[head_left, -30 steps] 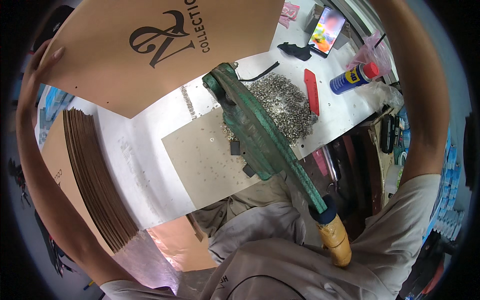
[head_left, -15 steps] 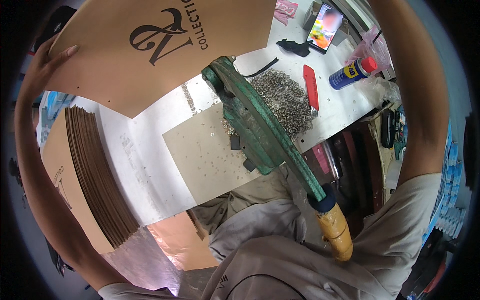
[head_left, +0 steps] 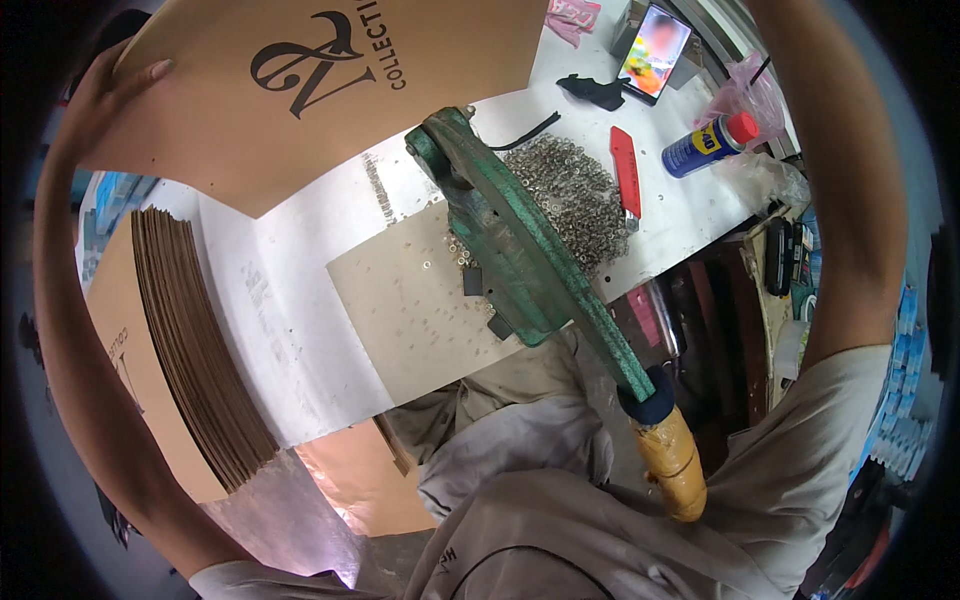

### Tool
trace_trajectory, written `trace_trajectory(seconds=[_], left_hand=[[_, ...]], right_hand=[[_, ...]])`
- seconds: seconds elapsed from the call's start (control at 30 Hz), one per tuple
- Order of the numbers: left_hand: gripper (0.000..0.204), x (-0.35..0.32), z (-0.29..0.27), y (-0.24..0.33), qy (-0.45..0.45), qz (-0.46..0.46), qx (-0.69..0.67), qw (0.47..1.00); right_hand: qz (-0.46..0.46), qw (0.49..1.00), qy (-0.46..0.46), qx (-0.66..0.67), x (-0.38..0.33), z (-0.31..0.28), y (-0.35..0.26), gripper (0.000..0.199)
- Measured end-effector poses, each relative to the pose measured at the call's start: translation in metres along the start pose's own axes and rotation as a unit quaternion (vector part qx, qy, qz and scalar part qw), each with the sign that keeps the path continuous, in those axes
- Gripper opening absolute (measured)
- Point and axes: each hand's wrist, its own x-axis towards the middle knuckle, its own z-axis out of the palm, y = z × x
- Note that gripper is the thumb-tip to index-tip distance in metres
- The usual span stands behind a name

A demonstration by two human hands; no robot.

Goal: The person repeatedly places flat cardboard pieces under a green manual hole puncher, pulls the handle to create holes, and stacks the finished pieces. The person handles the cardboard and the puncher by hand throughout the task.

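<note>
- Brown cardboard sheet [head_left: 300, 90] with a dark printed emblem is raised over the far left of the white worktable [head_left: 300, 310], its lower point hanging above the tabletop.
- Left hand [head_left: 115, 85] grips the sheet's far left edge, fingers [head_left: 150, 70] curled over onto the printed face, forearm running up the left side of the view.
- Stack of matching brown cardboard sheets [head_left: 190, 350] lies on the left part of the table, edges fanned, below the raised sheet.
- Grey board [head_left: 420, 300], pierced with small holes, lies flat near the middle of the table under the press.
- Green cast-metal hand press [head_left: 500, 240] stands at the centre on that board, and its long lever ends in a tan wrapped handle [head_left: 672, 462] near the person's lap.
- Heap of small silver metal eyelets [head_left: 570, 195] lies just right of the press, touching its base.
- Red utility knife [head_left: 625, 170] lies right of the heap.
- Blue spray can with a red cap [head_left: 708, 143] lies farther right.
- Phone with a lit screen [head_left: 657, 45] leans at the far edge, beside a black scrap [head_left: 595, 92].
- Right hand is out of view; only the right arm [head_left: 840, 180] rises along the right side towards the sheet's far right end, so its grip cannot be told.
</note>
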Motion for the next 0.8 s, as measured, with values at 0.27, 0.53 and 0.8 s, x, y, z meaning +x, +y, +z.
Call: trace_trajectory(seconds=[0.27, 0.53, 0.8], left_hand=[[0.094, -0.008, 0.000, 0.046, 0.005, -0.032, 0.040, 0.999], [0.083, 0.007, 0.005, 0.039, 0.050, -0.016, 0.041, 0.998], [0.075, 0.018, 0.007, 0.030, 0.096, 0.086, 0.051, 0.990]], right_hand=[[0.180, 0.963, 0.021, -0.197, 0.003, 0.005, -0.047, 0.095], [0.190, 0.962, 0.032, -0.193, 0.001, 0.004, -0.051, 0.098], [0.144, 0.977, 0.031, -0.156, -0.003, 0.001, -0.033, 0.097]])
